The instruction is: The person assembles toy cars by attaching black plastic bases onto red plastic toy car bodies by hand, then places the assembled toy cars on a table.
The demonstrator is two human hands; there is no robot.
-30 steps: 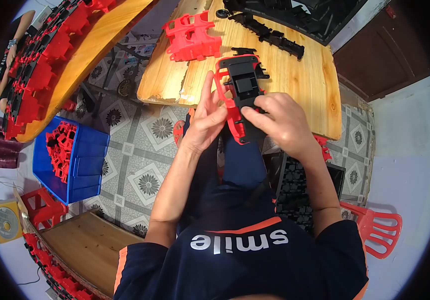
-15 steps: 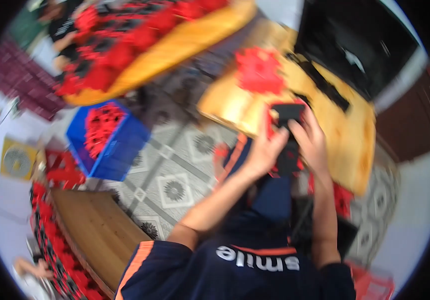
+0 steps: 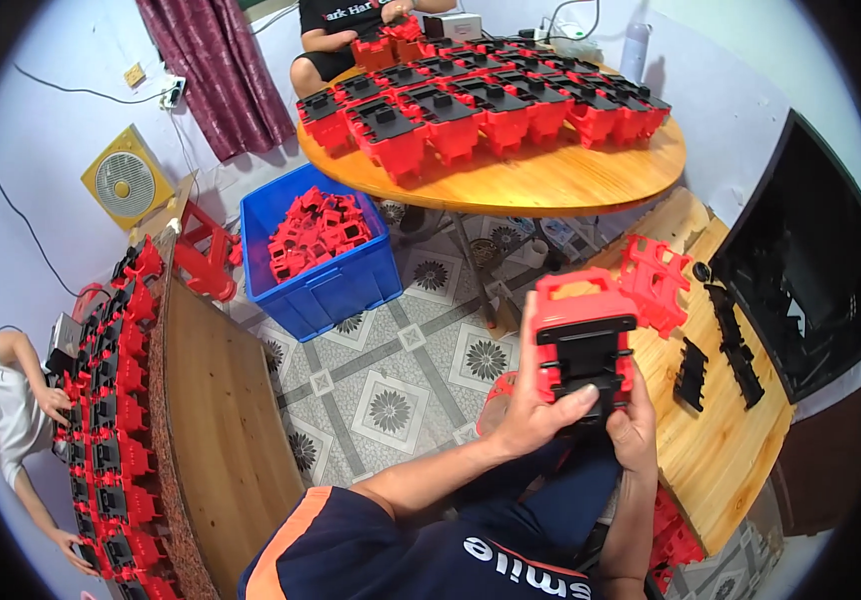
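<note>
Above my lap I hold a red plastic housing [image 3: 583,305] with a black panel [image 3: 591,350] fitted into its face. My left hand [image 3: 536,412] grips its left side, the thumb lying over the lower black part. On the other side my right hand [image 3: 637,430] is closed around the lower right edge. Beyond the housing, separate red plastic frames [image 3: 654,285] lie on the wooden work table [image 3: 751,460]. To their right are a long strip of black plastic parts [image 3: 736,345] and a shorter black piece [image 3: 691,375].
A dark screen [image 3: 811,270] edges the work table. Rows of red-and-black housings [image 3: 386,120] cover an oval table [image 3: 511,200], where a person [image 3: 336,40] sits. A blue bin [image 3: 326,295] holds red pieces. Left, another person [image 3: 26,400] reaches over more housings [image 3: 111,410] beside a wooden panel [image 3: 216,430].
The view has swung and steadied, bringing the oval table and blue bin farther into it. Both hands keep hold of the housing, now held with its red end upward and showing more clearly.
</note>
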